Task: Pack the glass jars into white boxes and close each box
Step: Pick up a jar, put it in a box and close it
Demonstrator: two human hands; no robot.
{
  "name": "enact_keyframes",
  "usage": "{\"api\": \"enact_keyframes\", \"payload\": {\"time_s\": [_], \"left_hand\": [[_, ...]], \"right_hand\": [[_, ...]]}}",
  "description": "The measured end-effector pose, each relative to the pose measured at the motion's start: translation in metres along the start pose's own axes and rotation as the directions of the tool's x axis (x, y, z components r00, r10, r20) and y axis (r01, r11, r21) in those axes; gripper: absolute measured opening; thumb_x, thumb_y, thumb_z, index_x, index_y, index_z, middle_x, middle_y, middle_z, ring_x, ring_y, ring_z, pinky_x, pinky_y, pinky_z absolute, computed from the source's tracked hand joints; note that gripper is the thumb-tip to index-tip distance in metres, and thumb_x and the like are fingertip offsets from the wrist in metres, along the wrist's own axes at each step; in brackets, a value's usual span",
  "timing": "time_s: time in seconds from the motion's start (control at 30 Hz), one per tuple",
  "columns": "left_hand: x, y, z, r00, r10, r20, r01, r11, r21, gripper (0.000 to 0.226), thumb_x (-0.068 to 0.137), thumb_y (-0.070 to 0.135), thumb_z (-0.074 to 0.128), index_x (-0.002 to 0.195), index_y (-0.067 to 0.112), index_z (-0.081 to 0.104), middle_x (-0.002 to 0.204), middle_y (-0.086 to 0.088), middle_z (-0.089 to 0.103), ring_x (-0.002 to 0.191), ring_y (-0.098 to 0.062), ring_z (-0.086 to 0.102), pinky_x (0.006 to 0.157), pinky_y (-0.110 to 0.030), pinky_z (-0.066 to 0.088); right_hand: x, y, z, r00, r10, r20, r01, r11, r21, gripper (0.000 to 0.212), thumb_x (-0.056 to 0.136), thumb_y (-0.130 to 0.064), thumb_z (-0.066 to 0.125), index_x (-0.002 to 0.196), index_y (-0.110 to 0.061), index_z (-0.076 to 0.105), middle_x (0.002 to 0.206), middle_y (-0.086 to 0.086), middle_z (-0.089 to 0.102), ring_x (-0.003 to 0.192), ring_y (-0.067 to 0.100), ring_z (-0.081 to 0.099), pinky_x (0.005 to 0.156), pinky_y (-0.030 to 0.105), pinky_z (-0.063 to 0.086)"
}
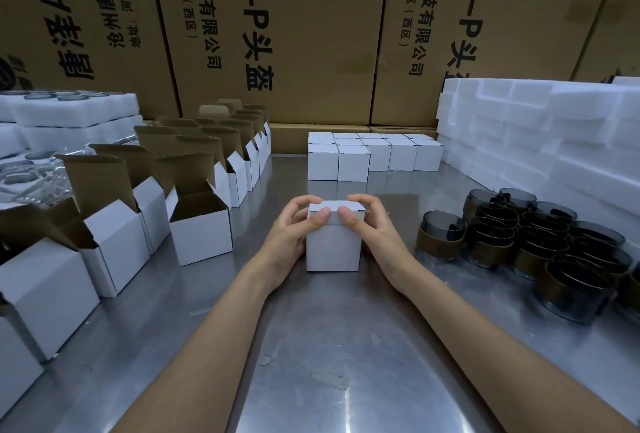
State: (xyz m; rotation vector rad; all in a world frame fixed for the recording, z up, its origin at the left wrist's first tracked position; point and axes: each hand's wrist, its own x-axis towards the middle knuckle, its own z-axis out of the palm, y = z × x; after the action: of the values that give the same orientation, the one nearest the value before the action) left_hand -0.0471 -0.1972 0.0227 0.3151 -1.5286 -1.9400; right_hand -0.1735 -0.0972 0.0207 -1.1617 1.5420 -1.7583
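Two hands [332,224], one held box [333,245], about ten closed boxes [374,155].

Open boxes [204,231] stand left, jars [526,238] right, closed boxes [374,155] behind the held box [334,245].

"4.0-P头盔" on brown cartons [311,34]

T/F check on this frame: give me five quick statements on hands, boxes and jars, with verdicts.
1. Both hands grip the white box at centre. True; left hand, right hand.
2. That box's lid is wide open. False: it is down, thumbs on its front edge.
3. The glass jars sit to the person's right. True.
4. The open boxes stand on the right. False: on the left.
5. Closed boxes are grouped behind the held one. True.
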Motion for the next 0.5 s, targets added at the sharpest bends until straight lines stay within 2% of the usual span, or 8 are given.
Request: {"api": "enact_keyframes", "payload": {"time_s": [0.17, 0.23, 0.33, 0.4, 0.47, 0.5], "left_hand": [[0.0, 0.001, -0.004, 0.997, -0.039, 0.071, 0.04, 0.999, -0.017, 0.039, 0.075, 0.019, 0.075, 0.109, 0.02, 0.055, 0.1, -0.004, 0.068, 0.089, -0.019, 0.066, 0.076, -0.028, 0.054], [0.0, 0.001, -0.005, 0.994, -0.052, 0.092, 0.054, 0.998, -0.014, 0.039, 0.074, 0.019, 0.071, 0.109, 0.021, 0.053, 0.101, -0.002, 0.068, 0.091, -0.019, 0.066, 0.077, -0.028, 0.052], [0.001, 0.002, -0.004, 0.994, -0.067, 0.09, 0.067, 0.998, 0.011, 0.04, 0.072, 0.02, 0.066, 0.109, 0.021, 0.051, 0.1, 0.0, 0.066, 0.09, -0.017, 0.064, 0.076, -0.027, 0.05], [0.001, 0.003, -0.001, 0.994, -0.077, 0.073, 0.076, 0.997, 0.01, 0.04, 0.072, 0.027, 0.064, 0.108, 0.021, 0.05, 0.099, -0.001, 0.062, 0.088, -0.017, 0.061, 0.075, -0.027, 0.047], [0.002, 0.004, 0.0, 0.995, -0.088, 0.051, 0.088, 0.996, 0.012, 0.04, 0.073, 0.038, 0.061, 0.107, 0.02, 0.05, 0.098, -0.003, 0.057, 0.088, -0.018, 0.054, 0.076, -0.029, 0.041], [0.002, 0.004, 0.0, 0.995, -0.092, 0.045, 0.091, 0.996, 0.018, 0.04, 0.073, 0.04, 0.06, 0.106, 0.02, 0.051, 0.098, -0.004, 0.055, 0.088, -0.019, 0.052, 0.076, -0.03, 0.039]], "right_hand": [[0.003, 0.004, -0.005, 0.999, 0.031, 0.04, -0.032, 0.999, 0.013, 0.064, 0.068, -0.051, 0.078, 0.121, -0.029, 0.048, 0.121, 0.008, 0.058, 0.11, 0.023, 0.06, 0.089, 0.033, 0.053], [0.005, 0.006, -0.005, 0.997, 0.05, 0.063, -0.051, 0.999, 0.016, 0.059, 0.07, -0.047, 0.076, 0.119, -0.032, 0.047, 0.122, 0.007, 0.056, 0.112, 0.022, 0.059, 0.096, 0.037, 0.05], [0.008, 0.006, -0.003, 0.992, 0.083, 0.093, -0.083, 0.997, 0.002, 0.057, 0.066, -0.048, 0.071, 0.115, -0.037, 0.043, 0.123, 0.004, 0.051, 0.113, 0.02, 0.057, 0.098, 0.036, 0.048], [0.009, 0.004, -0.003, 0.988, 0.11, 0.107, -0.111, 0.994, -0.001, 0.06, 0.062, -0.058, 0.068, 0.112, -0.039, 0.043, 0.124, 0.001, 0.049, 0.113, 0.016, 0.055, 0.097, 0.032, 0.045], [0.01, 0.003, -0.003, 0.985, 0.126, 0.114, -0.128, 0.992, 0.009, 0.055, 0.065, -0.064, 0.06, 0.111, -0.038, 0.045, 0.126, -0.002, 0.049, 0.115, 0.011, 0.051, 0.101, 0.031, 0.039], [0.011, 0.004, -0.004, 0.986, 0.127, 0.108, -0.128, 0.992, 0.009, 0.048, 0.069, -0.062, 0.057, 0.11, -0.038, 0.046, 0.125, -0.003, 0.049, 0.115, 0.011, 0.05, 0.103, 0.033, 0.037]]}}
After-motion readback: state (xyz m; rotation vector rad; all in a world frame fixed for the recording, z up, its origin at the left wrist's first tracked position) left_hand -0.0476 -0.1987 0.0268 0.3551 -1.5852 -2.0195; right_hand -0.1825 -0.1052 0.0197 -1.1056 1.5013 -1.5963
